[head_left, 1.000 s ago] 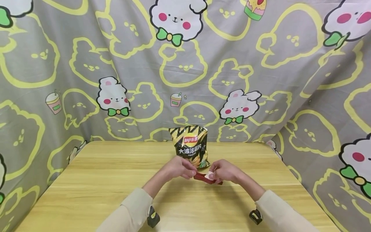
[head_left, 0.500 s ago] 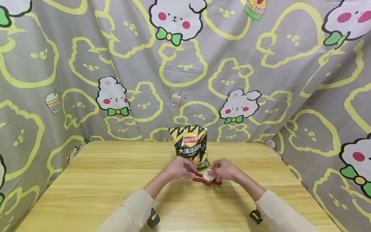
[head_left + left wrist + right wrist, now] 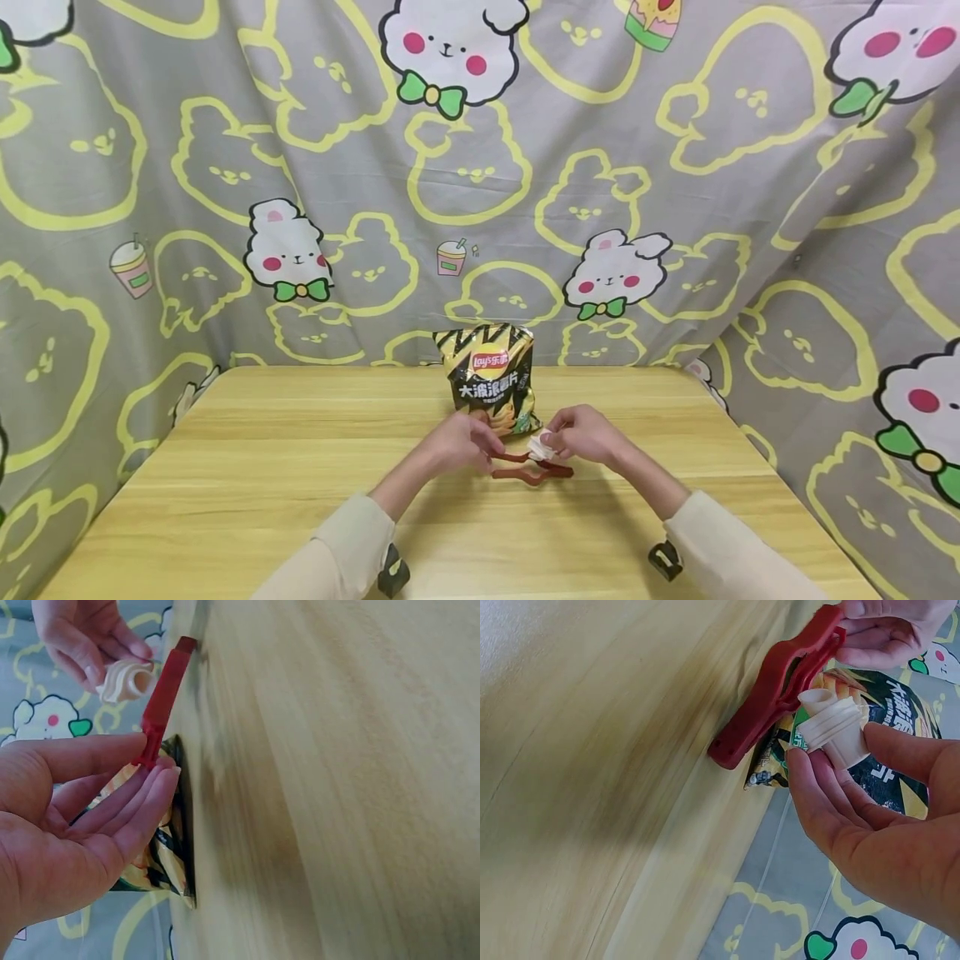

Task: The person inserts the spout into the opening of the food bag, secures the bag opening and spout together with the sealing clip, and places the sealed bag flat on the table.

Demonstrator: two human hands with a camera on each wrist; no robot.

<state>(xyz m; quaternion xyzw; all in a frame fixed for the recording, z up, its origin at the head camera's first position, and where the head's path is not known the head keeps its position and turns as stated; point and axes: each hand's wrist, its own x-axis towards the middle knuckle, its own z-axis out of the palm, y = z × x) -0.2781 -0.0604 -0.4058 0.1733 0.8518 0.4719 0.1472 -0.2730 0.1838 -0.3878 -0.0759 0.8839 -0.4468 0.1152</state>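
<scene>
My left hand [image 3: 465, 442] pinches one end of a red bag clip [image 3: 765, 690] between thumb and fingers. The clip's two arms are spread apart in the head view, held close over the table. My right hand [image 3: 583, 433] holds a small white plastic spout [image 3: 844, 735] between thumb and fingertips, with its round opening visible in the left wrist view. That spout stands beside the red clip, overlapping it in the head view. Right behind both hands is a black and yellow bag of Lay's chips [image 3: 491, 375], standing upright; the left fingers overlap its lower part.
The light wooden table [image 3: 300, 417] runs out around the hands. At its back and sides hangs a grey curtain [image 3: 480, 242] with cartoon animals. Black bands are at both wrists, near the sleeves.
The red clip has gone from nearly closed to spread apart, one arm dropping lower. In the right hand, the white spout has risen slightly away from it. The chip bag stays put.
</scene>
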